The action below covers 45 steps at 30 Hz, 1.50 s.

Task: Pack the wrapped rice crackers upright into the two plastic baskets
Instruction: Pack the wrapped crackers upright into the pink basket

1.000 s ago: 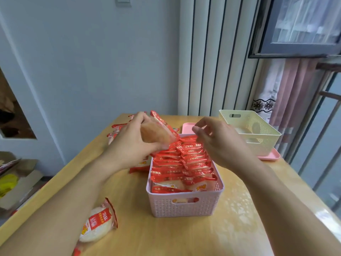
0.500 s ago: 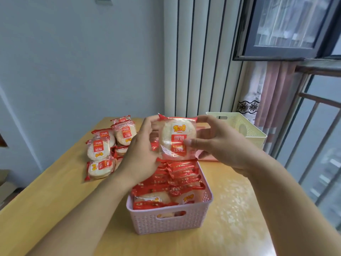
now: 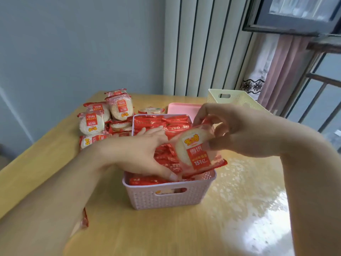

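Against a pale blue wall and a white ribbed panel, with a curtained window off to the right, we worked at a yellow wooden tabletop (image 3: 184, 233). A pink plastic basket (image 3: 169, 197) stood in front of us, already crowded with rice crackers standing on edge in red wrappers. Our right hand (image 3: 245, 132) pinched one wrapped rice cracker (image 3: 196, 151) by its upper edge between thumb and fingers, holding it tilted over the right side of the pink basket, its printed face toward us and its lower red seam just above the rim. Our left hand (image 3: 140, 152) reached into the same basket with fingers spread fairly straight across the packed wrappers, its fingertips near the front wall; we could not tell whether it pressed on them or only touched. A loose pile of rice crackers (image 3: 103, 119) lay flat on the tabletop to the left, beyond the basket. Behind it lay a pink lid (image 3: 182, 108), and to the right of that stood a cream plastic basket (image 3: 232, 97), partly hidden by our right hand.
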### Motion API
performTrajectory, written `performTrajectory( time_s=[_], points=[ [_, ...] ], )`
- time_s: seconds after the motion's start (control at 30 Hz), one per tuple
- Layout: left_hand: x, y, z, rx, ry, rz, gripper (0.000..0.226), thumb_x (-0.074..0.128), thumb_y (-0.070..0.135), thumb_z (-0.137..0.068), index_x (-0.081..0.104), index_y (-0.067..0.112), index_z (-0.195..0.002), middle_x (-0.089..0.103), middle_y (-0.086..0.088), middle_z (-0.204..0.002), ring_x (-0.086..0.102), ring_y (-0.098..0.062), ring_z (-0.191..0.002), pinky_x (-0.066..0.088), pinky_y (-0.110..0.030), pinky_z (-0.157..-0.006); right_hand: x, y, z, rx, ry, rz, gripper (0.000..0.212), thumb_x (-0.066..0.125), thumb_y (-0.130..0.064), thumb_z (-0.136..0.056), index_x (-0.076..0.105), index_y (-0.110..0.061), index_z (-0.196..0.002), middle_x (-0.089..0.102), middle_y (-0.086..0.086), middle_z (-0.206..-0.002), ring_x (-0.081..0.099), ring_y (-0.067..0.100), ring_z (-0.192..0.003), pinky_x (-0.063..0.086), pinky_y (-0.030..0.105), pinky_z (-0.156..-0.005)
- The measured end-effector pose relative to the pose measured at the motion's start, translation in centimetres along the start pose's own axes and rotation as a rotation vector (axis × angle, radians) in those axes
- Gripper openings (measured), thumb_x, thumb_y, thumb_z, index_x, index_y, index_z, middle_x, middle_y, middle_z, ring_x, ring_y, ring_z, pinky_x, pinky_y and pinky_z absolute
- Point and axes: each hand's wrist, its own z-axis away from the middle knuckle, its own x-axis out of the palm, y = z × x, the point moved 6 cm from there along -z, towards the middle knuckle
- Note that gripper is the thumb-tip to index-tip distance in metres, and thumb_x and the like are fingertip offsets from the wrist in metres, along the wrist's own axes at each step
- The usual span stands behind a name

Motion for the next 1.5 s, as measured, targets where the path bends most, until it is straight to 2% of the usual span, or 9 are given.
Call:
performTrajectory(
  time_s=[0.2, 0.33, 0.47, 0.7, 0.83, 0.93, 1.27, 1.37, 1.5],
  points=[
    [0.2, -1.2, -0.3, 0.033, 0.008, 0.016, 0.112, 0.074, 0.082, -0.058, 0.019, 0.055, -0.152, 0.020, 0.031, -0.159, 0.013, -0.006, -0.153, 0.014, -0.041, -0.126, 1.4, -1.3, -0.3, 0.015, -0.005, 0.123, 0.030, 0.080, -0.024, -0.078, 0.055, -0.037, -0.087, 0.065, -0.017, -0.098, 0.065, 0.011, -0.084, 0.056, 0.045, -0.081],
    [0.4, -0.7, -0.2, -0.015, -0.082, -0.082, 0.107, 0.079, 0.062, -0.072, 0.012, 0.054, -0.154, 0.000, 0.028, -0.165, -0.014, -0.001, -0.152, -0.009, -0.046, -0.125, 1.6, -1.5, 0.0, 0.046, -0.024, 0.251, 0.031, 0.086, -0.025, -0.072, 0.058, -0.032, -0.083, 0.070, -0.015, -0.089, 0.066, 0.010, -0.084, 0.057, 0.043, -0.078],
    [0.4, -1.1, 0.2, -0.049, -0.164, -0.081, 0.104, 0.077, 0.060, -0.076, 0.006, 0.058, -0.153, -0.009, 0.031, -0.163, -0.020, 0.001, -0.150, -0.005, -0.049, -0.126, 2.2, -1.3, 0.3, 0.126, -0.106, 0.386, 0.031, 0.086, -0.027, -0.071, 0.057, -0.031, -0.081, 0.069, -0.013, -0.091, 0.066, 0.013, -0.085, 0.057, 0.043, -0.078],
    [0.5, -1.3, 0.3, -0.040, -0.191, -0.089, 0.098, 0.068, 0.069, -0.078, 0.003, 0.061, -0.151, -0.015, 0.032, -0.162, -0.021, 0.000, -0.150, -0.011, -0.046, -0.125, 4.5, -1.9, -0.1, 0.119, -0.140, 0.520, 0.018, 0.077, -0.028, -0.076, 0.062, -0.036, -0.078, 0.070, -0.009, -0.090, 0.066, 0.017, -0.084, 0.058, 0.037, -0.073],
    [0.0, -1.3, 0.6, -0.047, -0.189, -0.032, 0.097, 0.061, 0.079, -0.070, 0.008, 0.064, -0.150, -0.007, 0.037, -0.161, -0.012, 0.004, -0.151, -0.001, -0.039, -0.126, 3.1, -2.4, 1.1, 0.142, -0.134, 0.458, 0.010, 0.078, -0.044, -0.081, 0.076, -0.050, -0.089, 0.070, -0.019, -0.081, 0.063, 0.002, -0.077, 0.048, 0.015, -0.062],
    [-0.3, -1.4, 0.8, -0.080, -0.177, 0.071, 0.100, 0.057, 0.086, -0.060, 0.018, 0.063, -0.149, 0.001, 0.041, -0.159, 0.001, 0.006, -0.150, 0.009, -0.028, -0.122, 4.2, -2.0, 0.2, 0.156, -0.103, 0.551, 0.016, 0.079, -0.038, -0.080, 0.077, -0.043, -0.096, 0.071, -0.012, -0.085, 0.065, 0.014, -0.079, 0.051, 0.025, -0.063],
    [1.7, -1.6, -0.5, -0.150, -0.125, -0.076, 0.109, 0.068, 0.077, -0.066, 0.005, 0.059, -0.152, -0.014, 0.034, -0.162, -0.023, -0.009, -0.152, -0.009, -0.062, -0.121, 3.4, -1.1, -0.8, 0.209, 0.007, 0.359, 0.022, 0.076, -0.055, -0.079, 0.073, -0.033, -0.079, 0.071, -0.010, -0.082, 0.063, 0.011, -0.071, 0.047, 0.027, -0.055],
    [1.3, -1.8, 0.1, -0.159, -0.050, 0.003, 0.112, 0.070, 0.079, -0.066, 0.001, 0.060, -0.152, -0.017, 0.030, -0.163, -0.026, -0.009, -0.150, -0.004, -0.061, -0.122, 2.2, 1.2, -1.5, 0.313, 0.159, 0.401, 0.021, 0.064, -0.048, -0.094, 0.066, -0.028, -0.100, 0.070, -0.002, -0.096, 0.064, 0.017, -0.076, 0.051, 0.033, -0.065],
    [-1.0, -4.5, 1.0, -0.289, 0.396, 0.450, 0.095, 0.052, 0.074, -0.082, 0.009, 0.040, -0.160, -0.005, 0.013, -0.169, -0.009, -0.011, -0.155, 0.006, -0.046, -0.126, 3.8, 4.1, -1.7, 0.462, 0.029, 0.143, 0.031, 0.049, -0.029, -0.104, 0.064, -0.008, -0.122, 0.076, 0.010, -0.092, 0.076, 0.024, -0.067, 0.063, 0.046, -0.067]
  ],
)
